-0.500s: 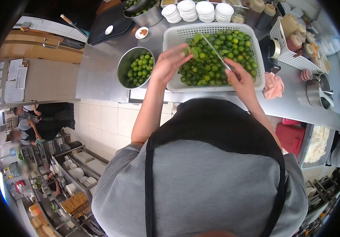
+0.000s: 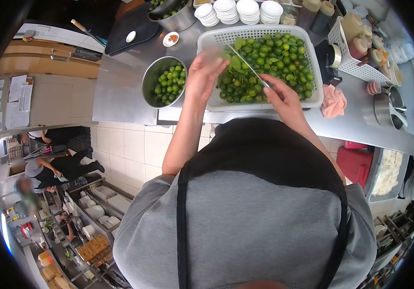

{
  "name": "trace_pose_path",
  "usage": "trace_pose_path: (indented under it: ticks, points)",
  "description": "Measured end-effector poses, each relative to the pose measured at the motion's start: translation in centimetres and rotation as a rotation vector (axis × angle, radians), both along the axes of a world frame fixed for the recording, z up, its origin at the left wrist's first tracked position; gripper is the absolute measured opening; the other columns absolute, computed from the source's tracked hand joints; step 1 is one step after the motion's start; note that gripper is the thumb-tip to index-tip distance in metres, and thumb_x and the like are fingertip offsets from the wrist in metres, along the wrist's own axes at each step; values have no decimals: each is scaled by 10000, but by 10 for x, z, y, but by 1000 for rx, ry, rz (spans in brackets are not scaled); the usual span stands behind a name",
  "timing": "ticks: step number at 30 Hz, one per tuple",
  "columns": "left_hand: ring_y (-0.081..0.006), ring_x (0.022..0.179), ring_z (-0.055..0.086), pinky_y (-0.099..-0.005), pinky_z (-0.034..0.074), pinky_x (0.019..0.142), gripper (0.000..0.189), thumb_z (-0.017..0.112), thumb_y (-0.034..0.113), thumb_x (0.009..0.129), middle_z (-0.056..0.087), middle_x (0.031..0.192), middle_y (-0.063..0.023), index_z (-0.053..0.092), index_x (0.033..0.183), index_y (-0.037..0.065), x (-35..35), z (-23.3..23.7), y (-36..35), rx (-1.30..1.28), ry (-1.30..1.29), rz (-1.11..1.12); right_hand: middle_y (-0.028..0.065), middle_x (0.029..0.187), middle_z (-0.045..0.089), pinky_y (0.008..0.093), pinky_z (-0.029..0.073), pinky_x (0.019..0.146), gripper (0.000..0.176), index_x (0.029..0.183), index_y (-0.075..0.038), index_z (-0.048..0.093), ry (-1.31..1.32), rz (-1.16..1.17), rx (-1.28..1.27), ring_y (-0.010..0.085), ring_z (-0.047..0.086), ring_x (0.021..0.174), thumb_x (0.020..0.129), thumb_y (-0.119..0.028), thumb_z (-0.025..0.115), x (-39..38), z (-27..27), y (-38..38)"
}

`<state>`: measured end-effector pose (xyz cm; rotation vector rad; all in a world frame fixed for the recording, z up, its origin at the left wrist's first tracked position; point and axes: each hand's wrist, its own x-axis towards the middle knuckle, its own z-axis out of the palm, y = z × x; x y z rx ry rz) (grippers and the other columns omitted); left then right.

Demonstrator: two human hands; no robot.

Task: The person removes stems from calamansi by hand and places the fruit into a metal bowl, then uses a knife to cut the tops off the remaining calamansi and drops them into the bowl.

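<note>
My right hand [image 2: 285, 96] is closed around the handle of a knife [image 2: 248, 65], whose thin blade points up and left over the limes. The limes [image 2: 284, 60], with several green leaves [image 2: 236, 62] among them, fill a white perforated basket [image 2: 318, 96]. Over the basket's left side is my left hand [image 2: 204, 72], its fingers drawn together and partly blurred. Green shows at its fingertips, but I cannot make out what they hold. Left of that forearm, more limes [image 2: 170, 84] lie in a round metal pot [image 2: 145, 86].
Behind the basket stand stacked white dishes [image 2: 248, 12]. A small dish of reddish bits [image 2: 170, 39] and a black tray [image 2: 134, 41] lie at the back left. On the right are a pink cloth [image 2: 333, 101] and a white basket of bottles [image 2: 356, 70]. Co-workers [image 2: 48, 168] stand at far left.
My right hand and the knife have moved left and slightly down. The green thing at my left fingertips shows less clearly now. A co-worker at the far left has changed posture.
</note>
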<state>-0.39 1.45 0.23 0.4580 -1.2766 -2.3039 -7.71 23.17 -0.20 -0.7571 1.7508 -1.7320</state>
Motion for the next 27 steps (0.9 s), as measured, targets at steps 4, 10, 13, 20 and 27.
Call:
trace_pose_path:
  ticks: [4, 10, 13, 20, 27]
  points:
    - [-209, 871, 621, -325, 507, 852, 231, 594, 41, 834, 618, 886, -85, 548, 1056, -2, 0, -1, -2, 33, -15, -35, -29, 768, 528, 193, 350, 585, 333, 1221, -59, 517, -28, 21, 34, 45, 400, 650, 902, -154, 529, -1, 6, 1]
    - [-184, 847, 619, -310, 506, 828, 209, 593, 41, 836, 620, 910, -96, 551, 1028, -31, -1, 8, 11, 22, -5, 1, 91, 1129, 607, 246, 426, 833, 334, 1219, -43, 516, 225, 15, -30, 137, 572, 969, 904, -152, 515, 1, 0, -4]
    - [-179, 852, 616, -306, 506, 823, 190, 596, 44, 835, 621, 922, -95, 559, 1006, -30, -3, 8, 13, 20, -4, 7, 123, 1160, 589, 263, 422, 870, 330, 1209, -40, 522, 238, 36, 15, 174, 571, 1037, 898, -152, 521, 1, 2, -4]
    - [-172, 869, 611, -300, 502, 798, 166, 594, 32, 827, 627, 948, -92, 573, 983, -20, -6, 9, 24, -75, -47, -30, 122, 1121, 608, 259, 454, 803, 329, 1206, -54, 531, 301, -25, 15, 177, 601, 966, 891, -149, 528, 1, 1, -7]
    - [-196, 896, 605, -302, 499, 804, 234, 614, 40, 819, 610, 994, -111, 551, 1034, -29, -8, 6, 34, -37, -15, -80, 120, 1109, 612, 252, 449, 795, 323, 1204, -59, 534, 211, -73, 89, 154, 599, 949, 895, -150, 522, -9, 14, -9]
